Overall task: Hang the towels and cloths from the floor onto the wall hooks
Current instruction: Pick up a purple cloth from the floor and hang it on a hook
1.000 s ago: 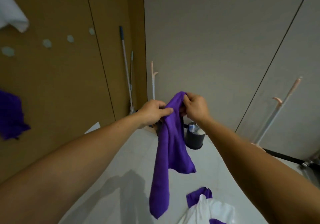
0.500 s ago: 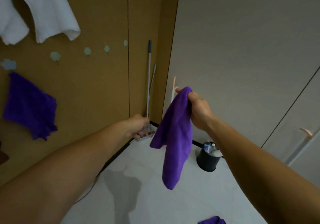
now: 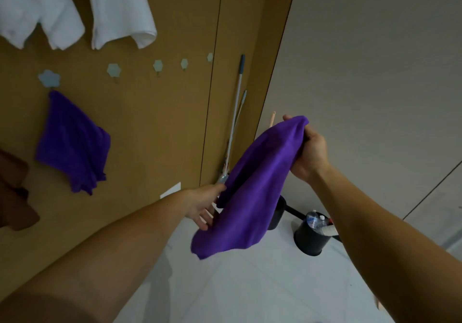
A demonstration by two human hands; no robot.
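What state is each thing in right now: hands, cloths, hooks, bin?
Held purple cloth: off the floor, draping, not yet hung.
Right hand: grips its top.
Left hand: open, beside its lower edge.
Hung purple cloth: on a hook.
White towels: hung.
Four other hooks: bare.
Black bin: upright.

head cam | faces forward-down, toward wall corner | left hand, right hand near

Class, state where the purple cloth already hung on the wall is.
In the head view, the hung purple cloth is at left on the brown wall, hanging from a pale blue flower-shaped hook, below the white towels.
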